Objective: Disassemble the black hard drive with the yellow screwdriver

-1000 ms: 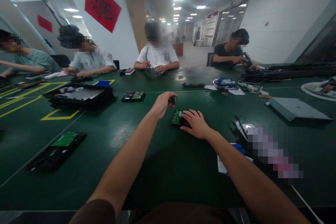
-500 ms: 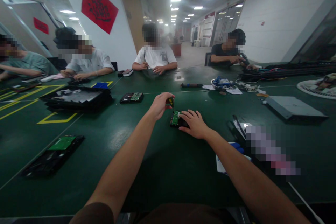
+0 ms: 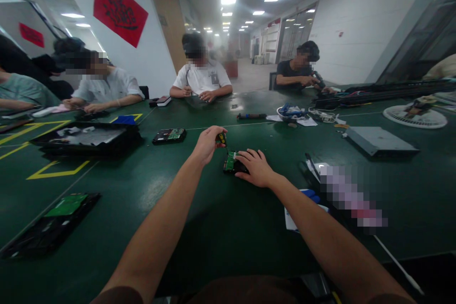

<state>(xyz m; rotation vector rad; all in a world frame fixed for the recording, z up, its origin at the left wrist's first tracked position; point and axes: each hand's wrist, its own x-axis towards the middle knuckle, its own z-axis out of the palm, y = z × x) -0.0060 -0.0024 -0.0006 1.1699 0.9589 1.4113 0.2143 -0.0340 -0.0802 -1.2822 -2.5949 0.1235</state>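
Note:
A hard drive (image 3: 231,164) lies on the dark green table with its green circuit board facing up. My left hand (image 3: 210,145) is closed around the yellow-and-black handle of a screwdriver (image 3: 222,139), whose shaft points down at the drive's far left corner. Whether the tip sits in a screw is too small to tell. Across the right part of the drive, my right hand (image 3: 255,167) lies flat with its fingers spread, pressing on it and hiding that side.
Another hard drive (image 3: 169,136) and a black tray (image 3: 85,137) stand to the left, a black device with a green board (image 3: 53,223) nearer me. On the right are a grey metal box (image 3: 381,140), a basket of cables (image 3: 294,113) and a white fan grille (image 3: 415,116). Several people sit around the table.
My view has turned slightly to the right, so everything appears shifted left. Both hands keep their places at the drive, the left still on the screwdriver.

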